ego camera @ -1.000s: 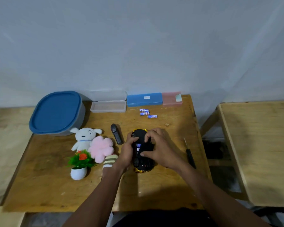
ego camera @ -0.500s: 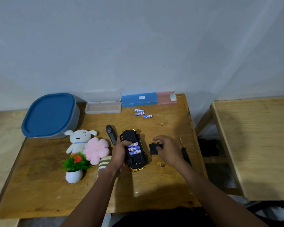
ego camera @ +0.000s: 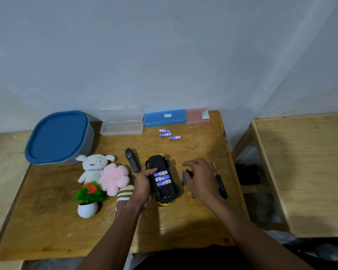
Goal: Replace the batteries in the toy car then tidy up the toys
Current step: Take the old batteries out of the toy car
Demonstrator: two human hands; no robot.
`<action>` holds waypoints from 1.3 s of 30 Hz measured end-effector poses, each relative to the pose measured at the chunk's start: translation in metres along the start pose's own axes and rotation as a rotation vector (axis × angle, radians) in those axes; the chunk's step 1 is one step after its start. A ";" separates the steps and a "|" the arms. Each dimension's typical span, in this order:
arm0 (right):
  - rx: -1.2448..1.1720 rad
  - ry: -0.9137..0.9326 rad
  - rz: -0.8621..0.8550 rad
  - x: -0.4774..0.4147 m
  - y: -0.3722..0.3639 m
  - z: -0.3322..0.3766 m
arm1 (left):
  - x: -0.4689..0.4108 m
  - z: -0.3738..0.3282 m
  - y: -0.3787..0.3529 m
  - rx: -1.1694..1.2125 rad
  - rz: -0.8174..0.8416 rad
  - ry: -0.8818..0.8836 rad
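Fingers (ego camera: 152, 171) of our left hand (ego camera: 143, 185) are curling round the left flank of the toy car (ego camera: 167, 191), with one digit pressing across its black underside. Our right hand (ego camera: 201, 178) is pinching the small dark battery cover (ego camera: 184, 178) just off the car's 3 o'clock side, its index finger stretching loosely forward. The car is lying wheels-up near the middle of the wooden table (ego camera: 47, 230), and three batteries (ego camera: 162, 178) are sitting side by side in its open bay.

Taking the car as our centre, three loose batteries (ego camera: 169, 134) are lying at 12 o'clock, well apart from it. A black-handled screwdriver (ego camera: 220, 184) is resting at 3 o'clock, just beyond our right hand. A black remote (ego camera: 132, 162) is lying at 10 o'clock, close to our left fingers. At 9 o'clock a white plush (ego camera: 93, 166) and a pink flower plush (ego camera: 114, 177) are touching, with a small potted plant (ego camera: 89, 193) standing at 8 o'clock.

Along the table's far edge an open clear box (ego camera: 121, 127), a blue case (ego camera: 164, 117) and a pink case (ego camera: 197, 115) are lining up against the pale grey wall (ego camera: 164, 55). A blue-lidded tub (ego camera: 59, 137) is filling the 10 o'clock corner. At 3 o'clock a second wooden table (ego camera: 310, 172) is standing apart from ours, with a dark gap showing between them.
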State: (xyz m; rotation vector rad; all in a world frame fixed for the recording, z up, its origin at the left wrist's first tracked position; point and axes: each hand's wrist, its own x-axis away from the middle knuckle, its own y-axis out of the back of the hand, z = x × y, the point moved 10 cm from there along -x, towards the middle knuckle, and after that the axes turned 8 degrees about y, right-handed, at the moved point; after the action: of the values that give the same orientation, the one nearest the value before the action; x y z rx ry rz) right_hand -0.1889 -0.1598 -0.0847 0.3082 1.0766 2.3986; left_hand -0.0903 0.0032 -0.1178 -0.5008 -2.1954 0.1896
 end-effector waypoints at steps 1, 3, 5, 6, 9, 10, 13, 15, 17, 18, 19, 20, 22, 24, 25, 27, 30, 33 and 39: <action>-0.098 -0.014 -0.004 -0.001 0.002 0.008 | 0.000 -0.001 -0.002 0.008 0.006 -0.013; -0.253 -0.036 -0.002 -0.003 0.002 0.024 | 0.000 -0.004 -0.003 0.000 0.005 -0.039; -0.350 -0.065 0.021 -0.005 -0.006 0.032 | 0.000 -0.006 -0.007 -0.042 0.007 -0.063; -0.373 -0.082 0.032 -0.005 -0.010 0.033 | 0.001 -0.007 -0.009 -0.062 0.008 -0.071; -0.358 -0.084 -0.007 -0.009 -0.011 0.037 | 0.003 -0.012 -0.012 -0.103 -0.001 -0.102; -0.345 -0.078 -0.024 -0.009 -0.010 0.038 | 0.003 -0.014 -0.012 -0.120 -0.006 -0.115; -0.348 -0.104 -0.033 -0.010 -0.010 0.040 | 0.005 -0.018 -0.014 -0.151 -0.014 -0.153; -0.397 -0.156 -0.027 -0.010 -0.012 0.038 | 0.009 -0.023 -0.016 -0.173 -0.004 -0.183; -0.475 -0.215 -0.020 -0.011 -0.014 0.034 | 0.012 -0.027 -0.019 -0.189 0.022 -0.212; -0.522 -0.246 -0.017 -0.012 -0.015 0.032 | 0.013 -0.029 -0.020 -0.191 0.031 -0.221; -0.563 -0.277 -0.015 -0.012 -0.016 0.030 | 0.014 -0.030 -0.021 -0.183 0.035 -0.225; -0.603 -0.305 -0.011 -0.013 -0.018 0.027 | 0.015 -0.032 -0.021 -0.173 0.039 -0.224; -0.687 -0.335 0.009 -0.013 -0.020 0.026 | 0.014 -0.033 -0.020 -0.151 0.040 -0.216; -0.751 -0.319 0.020 -0.015 -0.019 0.029 | 0.014 -0.033 -0.021 -0.119 0.049 -0.204; -0.757 -0.297 0.021 -0.015 -0.018 0.030 | 0.014 -0.033 -0.021 -0.098 0.055 -0.193; -0.751 -0.248 0.024 -0.016 -0.012 0.031 | 0.014 -0.034 -0.022 -0.068 0.067 -0.170; -0.722 -0.170 0.063 -0.020 -0.007 0.034 | 0.014 -0.034 -0.024 -0.041 0.092 -0.145; -0.676 -0.099 0.117 -0.020 -0.004 0.042 | 0.014 -0.033 -0.024 -0.015 0.092 -0.128; -0.523 -0.038 0.071 -0.022 0.001 0.050 | 0.012 -0.034 -0.021 -0.020 0.090 -0.121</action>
State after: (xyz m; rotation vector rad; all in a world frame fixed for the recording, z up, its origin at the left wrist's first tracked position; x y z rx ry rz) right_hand -0.1512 -0.1396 -0.0513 0.2075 0.3968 2.6151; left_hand -0.0767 -0.0124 -0.0813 -0.6141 -2.2959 0.2516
